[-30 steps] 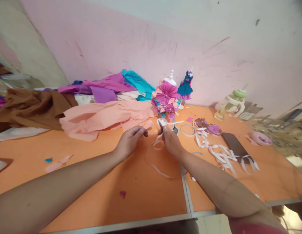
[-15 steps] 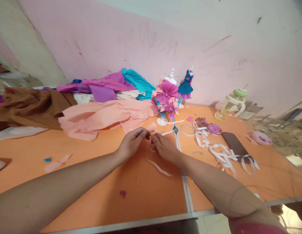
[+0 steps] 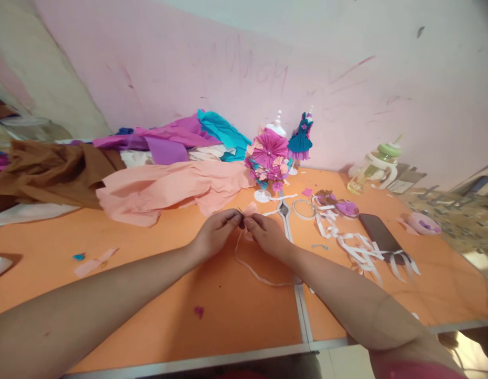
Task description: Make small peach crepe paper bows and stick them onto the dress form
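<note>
My left hand [image 3: 216,232] and my right hand [image 3: 271,238] meet above the orange table [image 3: 236,326], fingers closed in a pinch. Between their fingertips a small gathered piece of peach crepe paper [image 3: 251,208] sticks up. Something thin and dark shows at the left fingertips, too small to make out. A narrow white ribbon [image 3: 247,267] hangs from beneath the hands and curves across the table to the right forearm. Just behind the hands lies a large peach crepe paper sheet [image 3: 169,187]. The undersides of the fingers are hidden.
A small dress form covered in paper flowers [image 3: 270,152] stands at the back, beside one in a teal dress [image 3: 301,138]. To the right are loose white ribbons [image 3: 362,250], a dark phone [image 3: 380,237] and a bottle [image 3: 380,166]. Brown paper [image 3: 62,173] lies left.
My left hand has shifted slightly right and its fingertips press closer to my right hand. The peach paper piece has turned a little, and the hanging ribbon has moved slightly.
</note>
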### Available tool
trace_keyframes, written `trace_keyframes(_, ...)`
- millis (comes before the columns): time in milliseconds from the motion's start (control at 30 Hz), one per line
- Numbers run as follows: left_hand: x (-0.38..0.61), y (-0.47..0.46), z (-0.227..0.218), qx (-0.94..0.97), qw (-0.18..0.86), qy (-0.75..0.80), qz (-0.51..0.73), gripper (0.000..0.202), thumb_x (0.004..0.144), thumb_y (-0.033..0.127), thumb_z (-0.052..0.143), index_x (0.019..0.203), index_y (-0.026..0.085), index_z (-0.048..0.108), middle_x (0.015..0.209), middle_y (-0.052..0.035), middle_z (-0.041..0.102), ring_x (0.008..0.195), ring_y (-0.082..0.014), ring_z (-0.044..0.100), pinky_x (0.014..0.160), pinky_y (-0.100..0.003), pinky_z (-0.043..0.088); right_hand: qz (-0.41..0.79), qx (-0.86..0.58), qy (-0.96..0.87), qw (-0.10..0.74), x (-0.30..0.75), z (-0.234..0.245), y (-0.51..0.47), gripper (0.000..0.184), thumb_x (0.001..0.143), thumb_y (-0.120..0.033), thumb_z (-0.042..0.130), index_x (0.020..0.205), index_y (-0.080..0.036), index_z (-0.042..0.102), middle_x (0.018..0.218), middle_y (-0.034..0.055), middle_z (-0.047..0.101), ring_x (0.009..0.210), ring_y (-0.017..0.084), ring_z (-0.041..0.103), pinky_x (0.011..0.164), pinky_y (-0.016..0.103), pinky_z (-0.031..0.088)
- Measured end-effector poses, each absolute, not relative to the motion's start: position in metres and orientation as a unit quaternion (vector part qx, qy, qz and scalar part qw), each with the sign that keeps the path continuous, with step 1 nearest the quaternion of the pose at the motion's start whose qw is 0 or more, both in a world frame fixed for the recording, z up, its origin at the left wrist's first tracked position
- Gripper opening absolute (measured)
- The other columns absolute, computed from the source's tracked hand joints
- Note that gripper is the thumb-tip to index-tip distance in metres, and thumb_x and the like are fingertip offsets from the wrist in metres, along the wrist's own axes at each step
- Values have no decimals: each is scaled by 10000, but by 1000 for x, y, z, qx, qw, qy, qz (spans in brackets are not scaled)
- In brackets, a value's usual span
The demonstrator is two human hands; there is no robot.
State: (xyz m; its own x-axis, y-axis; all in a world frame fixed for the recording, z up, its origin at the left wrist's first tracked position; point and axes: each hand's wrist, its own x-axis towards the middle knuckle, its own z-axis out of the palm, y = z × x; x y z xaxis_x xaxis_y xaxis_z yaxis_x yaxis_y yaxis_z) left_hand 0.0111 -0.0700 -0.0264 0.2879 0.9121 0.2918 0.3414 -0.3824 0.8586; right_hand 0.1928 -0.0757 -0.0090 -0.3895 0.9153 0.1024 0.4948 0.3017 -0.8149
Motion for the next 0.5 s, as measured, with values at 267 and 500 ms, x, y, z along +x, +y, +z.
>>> trace_keyframes(267, 11, -69, -25, 713, 358, 434, 418, 352, 920, 470, 435, 849, 196, 644, 876, -36, 688, 889, -209, 616, 858, -307, 455, 349, -491, -747, 280, 194, -11, -72, 409, 945, -516, 347, 846, -204, 593, 664, -9, 564, 634, 133, 537, 585, 235, 378)
trace_keyframes(500, 9, -57, -40, 605, 451, 436, 490, 335, 810, 495, 620, 946, 194, 669, 1058, -73, 677, 1007, -228, 606, 858, -319, 477, 341, -504, -692, 388, 194, -8, -73, 312, 840, -524, 531, 810, -217, 489, 708, -27, 566, 663, 136, 555, 628, 253, 433)
